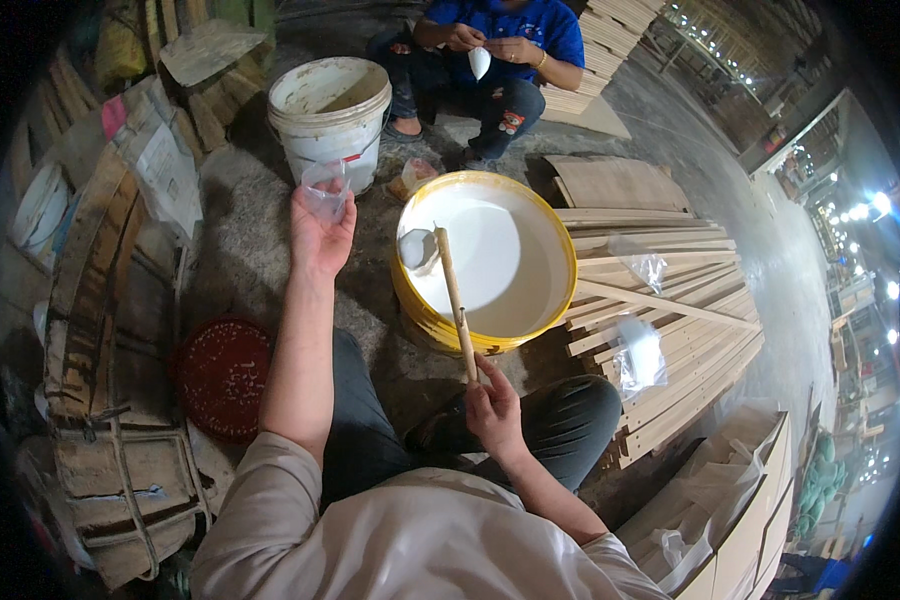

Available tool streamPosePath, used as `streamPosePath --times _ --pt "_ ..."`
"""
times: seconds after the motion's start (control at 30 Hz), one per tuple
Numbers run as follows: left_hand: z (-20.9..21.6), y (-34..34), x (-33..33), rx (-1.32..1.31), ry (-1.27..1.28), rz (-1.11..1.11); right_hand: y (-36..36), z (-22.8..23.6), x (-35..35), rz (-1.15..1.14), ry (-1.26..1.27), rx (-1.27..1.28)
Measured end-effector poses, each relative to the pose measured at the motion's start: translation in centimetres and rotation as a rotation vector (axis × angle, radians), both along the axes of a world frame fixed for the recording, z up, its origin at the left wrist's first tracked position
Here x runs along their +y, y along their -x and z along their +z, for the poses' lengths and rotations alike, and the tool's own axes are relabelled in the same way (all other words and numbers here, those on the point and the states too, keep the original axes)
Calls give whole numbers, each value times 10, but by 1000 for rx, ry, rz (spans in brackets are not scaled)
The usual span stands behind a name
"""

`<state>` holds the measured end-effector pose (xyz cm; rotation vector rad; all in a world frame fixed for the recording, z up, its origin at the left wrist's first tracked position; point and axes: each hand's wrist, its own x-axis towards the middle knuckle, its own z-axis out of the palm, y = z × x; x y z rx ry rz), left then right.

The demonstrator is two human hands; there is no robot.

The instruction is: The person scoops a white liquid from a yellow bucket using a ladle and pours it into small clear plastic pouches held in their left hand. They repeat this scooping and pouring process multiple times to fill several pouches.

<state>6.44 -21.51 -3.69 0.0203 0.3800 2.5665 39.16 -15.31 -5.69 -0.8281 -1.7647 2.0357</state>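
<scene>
My left hand [322, 238] is raised left of the yellow bucket, its fingers closed on a small clear plastic bag [326, 188]. My right hand [495, 408] grips the lower end of the wooden handle of a ladle [452, 285]. The handle crosses the near rim of the yellow bucket [398, 290], which holds white liquid [510, 240]. The ladle's pale cup rests inside at the bucket's left wall, partly coated white. Behind my left hand stands a white bucket [315, 135] with a stained inside.
Across from me, a crouching person in a blue shirt [555, 35] holds a small bag of white stuff [479, 64]. Wooden strips [690, 350] lie stacked on the right with clear bags [640, 355] on top. A red lid or basin [225, 375] lies left.
</scene>
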Motion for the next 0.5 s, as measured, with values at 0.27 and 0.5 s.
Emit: streamPosePath --times 0.27,0.5 --pt "1 4 -2 20 -13 35 8 17 -5 -48 251 38" --pt "5 3 -5 -25 25 51 5 29 11 -58 550 182"
